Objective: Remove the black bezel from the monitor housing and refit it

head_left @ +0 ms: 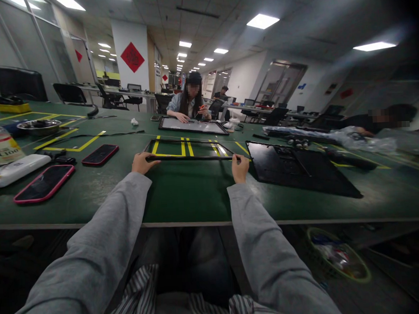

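Observation:
A thin black rectangular frame is held at its two near corners, and the green table with yellow tape shows through its opening. My left hand is closed on its left corner, with fingers at the edge. At the right corner my right hand pinches the frame. To the right of it lies a large black panel with parts on its surface. Two phones with pink edges, one nearer and one farther, lie on the left.
The green table ends just before my body. A white device, bottle and metal bowl stand left. Across the table a person handles a flat panel. Plastic wrapping lies right; a basket is below.

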{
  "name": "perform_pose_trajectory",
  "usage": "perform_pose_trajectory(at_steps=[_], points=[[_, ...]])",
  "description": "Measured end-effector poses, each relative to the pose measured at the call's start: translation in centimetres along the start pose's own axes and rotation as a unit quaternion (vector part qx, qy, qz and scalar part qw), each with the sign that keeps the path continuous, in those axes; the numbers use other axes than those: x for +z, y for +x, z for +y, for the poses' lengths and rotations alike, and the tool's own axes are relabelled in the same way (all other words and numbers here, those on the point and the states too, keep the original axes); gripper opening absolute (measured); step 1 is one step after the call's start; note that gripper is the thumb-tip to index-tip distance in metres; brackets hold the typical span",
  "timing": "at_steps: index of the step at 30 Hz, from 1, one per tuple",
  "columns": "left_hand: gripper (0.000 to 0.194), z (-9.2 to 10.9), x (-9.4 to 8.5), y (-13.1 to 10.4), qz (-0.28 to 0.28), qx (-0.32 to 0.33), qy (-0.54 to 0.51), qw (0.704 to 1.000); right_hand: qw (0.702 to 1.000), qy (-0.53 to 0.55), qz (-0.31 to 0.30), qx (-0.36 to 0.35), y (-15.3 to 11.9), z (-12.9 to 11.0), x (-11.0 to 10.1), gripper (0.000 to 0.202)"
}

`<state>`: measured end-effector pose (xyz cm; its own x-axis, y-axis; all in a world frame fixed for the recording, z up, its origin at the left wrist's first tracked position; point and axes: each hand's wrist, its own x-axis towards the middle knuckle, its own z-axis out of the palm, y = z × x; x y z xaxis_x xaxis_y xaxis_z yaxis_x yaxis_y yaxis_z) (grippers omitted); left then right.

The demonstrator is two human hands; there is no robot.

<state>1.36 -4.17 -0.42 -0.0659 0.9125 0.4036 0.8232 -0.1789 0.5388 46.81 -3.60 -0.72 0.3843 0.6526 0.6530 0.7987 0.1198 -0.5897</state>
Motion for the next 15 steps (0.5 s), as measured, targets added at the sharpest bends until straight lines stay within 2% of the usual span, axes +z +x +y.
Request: perform_pose_trajectory(at_steps=[3, 8, 11, 15], points=[[0.043, 0.3, -0.3, 0.1, 0.074, 0.030, -0.020, 0.997, 0.996, 0.049, 0.069, -0.042, -0.3, -1.3, -0.6, 0.047], [0.039, 0.2, 0.6, 0.6, 0.144, 0.085, -0.056, 0.984, 0.981, 0.088, 0.162, -0.059, -0.5, -2.1, -1.2, 0.043], [0.038, 0.5, 1.1, 0.6, 0.184, 0.125, -0.072, 0.972, 0.977, 0.094, 0.182, -0.052, -0.3, -1.8, -1.4, 0.040], [0.037, 1.1, 0.9, 0.4, 0.210, 0.164, -0.067, 0.962, 0.976, 0.095, 0.192, -0.030, 0.0, -1.1, -1.2, 0.039]])
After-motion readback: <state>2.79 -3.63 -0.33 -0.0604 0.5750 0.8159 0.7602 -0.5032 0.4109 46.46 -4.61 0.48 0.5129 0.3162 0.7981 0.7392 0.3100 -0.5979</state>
